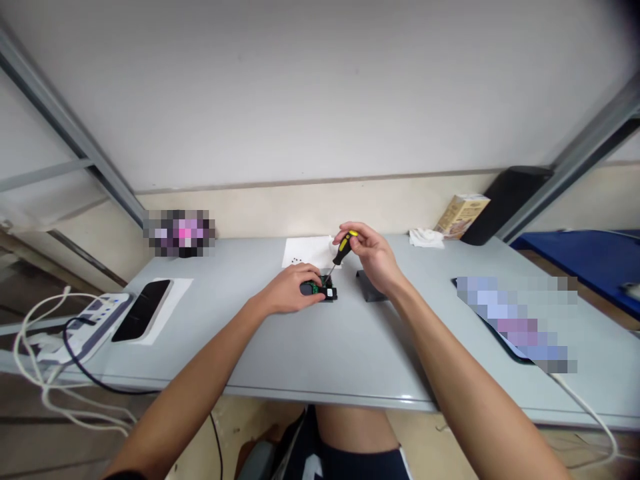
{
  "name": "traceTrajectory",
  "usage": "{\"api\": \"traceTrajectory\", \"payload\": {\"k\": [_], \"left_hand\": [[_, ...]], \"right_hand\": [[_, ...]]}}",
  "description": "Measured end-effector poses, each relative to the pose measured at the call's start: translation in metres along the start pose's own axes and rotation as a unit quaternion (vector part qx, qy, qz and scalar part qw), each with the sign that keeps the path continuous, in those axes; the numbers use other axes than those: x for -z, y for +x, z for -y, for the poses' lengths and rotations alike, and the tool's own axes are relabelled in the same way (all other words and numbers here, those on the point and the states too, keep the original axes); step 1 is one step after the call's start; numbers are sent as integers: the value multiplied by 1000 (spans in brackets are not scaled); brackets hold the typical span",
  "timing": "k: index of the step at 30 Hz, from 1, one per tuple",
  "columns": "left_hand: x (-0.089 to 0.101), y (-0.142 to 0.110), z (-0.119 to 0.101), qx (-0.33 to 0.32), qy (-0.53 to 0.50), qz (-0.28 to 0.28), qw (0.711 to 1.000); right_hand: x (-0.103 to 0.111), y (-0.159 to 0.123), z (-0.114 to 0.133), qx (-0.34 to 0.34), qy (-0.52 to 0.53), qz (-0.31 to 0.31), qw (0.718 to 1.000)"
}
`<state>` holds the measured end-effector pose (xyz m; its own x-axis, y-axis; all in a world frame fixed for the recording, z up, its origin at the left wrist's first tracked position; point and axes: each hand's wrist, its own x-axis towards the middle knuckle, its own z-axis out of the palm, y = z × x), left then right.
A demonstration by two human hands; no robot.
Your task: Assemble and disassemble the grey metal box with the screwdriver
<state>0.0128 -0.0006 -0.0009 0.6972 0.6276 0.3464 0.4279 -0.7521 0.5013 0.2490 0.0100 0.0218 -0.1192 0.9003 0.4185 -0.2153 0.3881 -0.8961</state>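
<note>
My right hand (373, 257) grips a black and yellow screwdriver (343, 249) by its handle, with the shaft slanting down to the left. Its tip reaches into a small black device (330, 293) with a green circuit board showing. Wrapped around the left side of that device, my left hand (295, 288) holds it on the table. Beneath my right wrist lies a dark flat panel (371, 287), partly hidden by the hand. Behind the device, several tiny dark screws (296, 261) rest on a white sheet of paper (307, 248).
On the left are a black phone (145, 310) and a power strip (95, 323) with looping cables. A tablet-like device (510, 323), partly blurred, lies on the right. A box (463, 215), crumpled tissue (426, 238) and black cylinder (507, 203) stand by the wall.
</note>
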Motion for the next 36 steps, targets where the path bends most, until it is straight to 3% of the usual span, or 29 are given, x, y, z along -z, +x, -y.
{"api": "traceTrajectory", "payload": {"k": [6, 11, 16, 22, 27, 32, 36], "left_hand": [[0, 0, 2, 2, -9, -3, 1000], [-1, -1, 4, 6, -7, -4, 1000], [-2, -1, 5, 5, -8, -8, 1000], [-1, 0, 3, 4, -1, -7, 1000], [-1, 0, 3, 1, 4, -6, 1000], [1, 0, 2, 0, 7, -2, 1000], [1, 0, 2, 0, 5, -1, 1000]], "right_hand": [[-2, -1, 1, 23, -43, -19, 999], [-2, -1, 0, 9, -16, 10, 1000], [-7, -3, 5, 46, -64, -2, 997], [-10, -6, 12, 8, -28, 46, 999], [-9, -5, 10, 44, -75, -15, 996], [-6, -3, 7, -7, -6, 13, 1000], [-6, -3, 6, 13, -35, -20, 999]]}}
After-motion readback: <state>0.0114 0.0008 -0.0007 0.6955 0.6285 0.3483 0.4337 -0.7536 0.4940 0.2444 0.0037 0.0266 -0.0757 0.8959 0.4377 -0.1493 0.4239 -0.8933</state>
